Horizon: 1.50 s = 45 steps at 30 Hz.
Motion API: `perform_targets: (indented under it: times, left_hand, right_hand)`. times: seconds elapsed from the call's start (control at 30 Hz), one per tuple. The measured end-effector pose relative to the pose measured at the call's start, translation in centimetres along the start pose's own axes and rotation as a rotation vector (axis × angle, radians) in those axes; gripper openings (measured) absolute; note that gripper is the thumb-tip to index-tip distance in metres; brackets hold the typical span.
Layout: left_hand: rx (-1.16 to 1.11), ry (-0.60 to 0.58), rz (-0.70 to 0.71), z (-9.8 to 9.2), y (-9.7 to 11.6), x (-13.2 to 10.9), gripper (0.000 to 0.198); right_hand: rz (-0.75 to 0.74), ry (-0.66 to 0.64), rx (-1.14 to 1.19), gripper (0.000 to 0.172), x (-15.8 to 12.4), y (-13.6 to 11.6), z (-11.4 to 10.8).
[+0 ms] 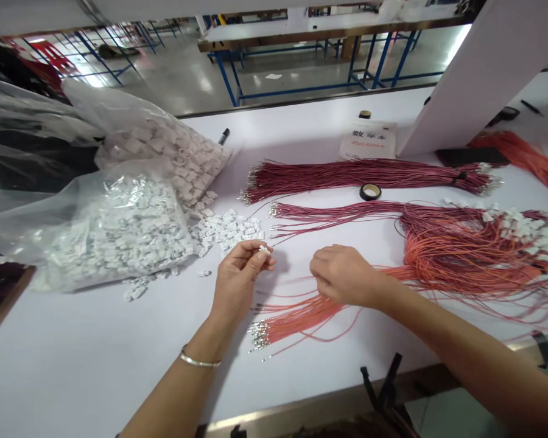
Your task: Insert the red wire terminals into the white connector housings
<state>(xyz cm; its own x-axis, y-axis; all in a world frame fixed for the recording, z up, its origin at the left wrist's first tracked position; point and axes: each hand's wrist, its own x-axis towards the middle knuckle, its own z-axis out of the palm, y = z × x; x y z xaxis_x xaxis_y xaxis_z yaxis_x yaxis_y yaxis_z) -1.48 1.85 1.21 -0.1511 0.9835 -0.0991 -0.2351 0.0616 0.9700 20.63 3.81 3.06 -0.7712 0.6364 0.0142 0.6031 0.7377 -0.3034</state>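
My left hand (242,277) pinches a small white plastic connector (264,249) between thumb and fingers, just below a loose pile of white connectors (226,231). My right hand (342,274) is curled over a bundle of orange wires (301,316) with metal terminal ends; whether it grips a wire is hidden by the fingers. Dark red wires (338,213) lie just beyond both hands. A tangle of orange and red wires fitted with white connectors (484,243) spreads to the right.
Two clear plastic bags of white connectors (119,225) lie at the left. A tied dark red wire bundle (369,173), a tape roll (370,192), a white packet (369,140), a black marker (223,135) and a white upright panel (475,79) are farther back. The table edge (301,410) runs near me.
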Motion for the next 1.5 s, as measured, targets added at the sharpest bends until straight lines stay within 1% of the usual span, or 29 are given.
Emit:
perform_targets:
  times: [0.07,0.1,0.17,0.27,0.37,0.43,0.5,0.53,0.57,0.63,0.7,0.77,0.83,0.9,1.0,1.07,1.13,1.3,1.4,1.5]
  left_hand:
    - [-0.085,0.021,-0.035,-0.1,0.3,0.2,0.022]
    - [-0.109,0.03,-0.044,-0.1,0.4,0.3,0.023]
    - [-0.144,0.053,-0.047,-0.2,0.6,0.5,0.026]
    - [-0.162,0.066,-0.065,0.0,0.8,0.4,0.033]
    - [-0.15,0.037,-0.117,0.3,0.7,-0.1,0.03]
    - [-0.144,0.012,-0.137,0.5,0.5,-0.3,0.028]
    - [-0.118,-0.019,-0.15,0.5,0.2,-0.5,0.027]
    - [-0.085,-0.036,-0.151,0.5,0.0,-0.6,0.026]
    - [-0.033,-0.055,-0.141,0.5,-0.1,-0.7,0.025]
    - [0.115,-0.092,-0.076,0.3,-0.3,-0.9,0.023]
    - [0.279,-0.128,0.02,0.2,-0.4,-1.1,0.024]
    - [0.392,-0.147,0.087,0.3,-0.3,-1.2,0.028]
    - [0.429,-0.135,0.08,0.4,-0.3,-1.3,0.031]
    - [0.392,-0.106,0.013,0.6,-0.3,-1.2,0.028]
    - [0.206,-0.042,-0.095,0.7,-0.4,-1.0,0.021]
    - [0.061,-0.019,-0.142,0.8,-0.4,-0.8,0.024]
    - [-0.029,-0.031,-0.17,0.7,-0.4,-0.6,0.028]
    - [-0.061,-0.052,-0.202,0.7,-0.4,-0.7,0.03]
    - [-0.06,-0.052,-0.223,0.8,-0.4,-0.8,0.033]
    - [-0.071,-0.063,-0.23,0.8,-0.3,-0.9,0.032]
  right_hand:
    - [0.17,0.105,0.272,0.008,0.0,0.5,-0.3]
    - [0.213,0.142,0.381,0.01,0.1,0.4,-0.5]
    - [0.211,0.197,0.495,0.012,0.8,-0.4,-0.8]
    - [0.075,0.272,0.529,0.012,2.4,-2.2,-0.8]
    - [-0.019,0.406,0.565,0.012,3.5,-3.1,0.1]
    - [0.014,0.517,0.555,0.014,3.5,-2.7,0.9]
    - [0.114,0.595,0.53,0.016,3.0,-1.9,1.6]
    - [0.168,0.612,0.528,0.016,2.8,-1.5,1.9]
    - [0.212,0.614,0.534,0.016,2.6,-1.1,2.1]
    - [0.247,0.589,0.564,0.016,2.5,-0.6,2.3]
    - [0.23,0.564,0.594,0.017,2.6,-0.3,2.4]
    - [0.206,0.543,0.599,0.016,2.8,-0.2,2.6]
    - [0.185,0.518,0.579,0.014,3.0,0.0,2.8]
    - [0.168,0.516,0.544,0.014,3.0,0.2,3.1]
    - [0.163,0.582,0.508,0.019,3.0,0.4,3.3]
    - [0.147,0.632,0.51,0.02,3.0,0.4,3.2]
    - [0.114,0.646,0.519,0.021,2.9,0.2,3.1]
    - [0.044,0.624,0.492,0.022,2.9,-0.4,3.2]
    - [0.01,0.646,0.471,0.02,2.9,-0.6,3.3]
    - [0.004,0.654,0.478,0.017,2.9,-0.6,3.4]
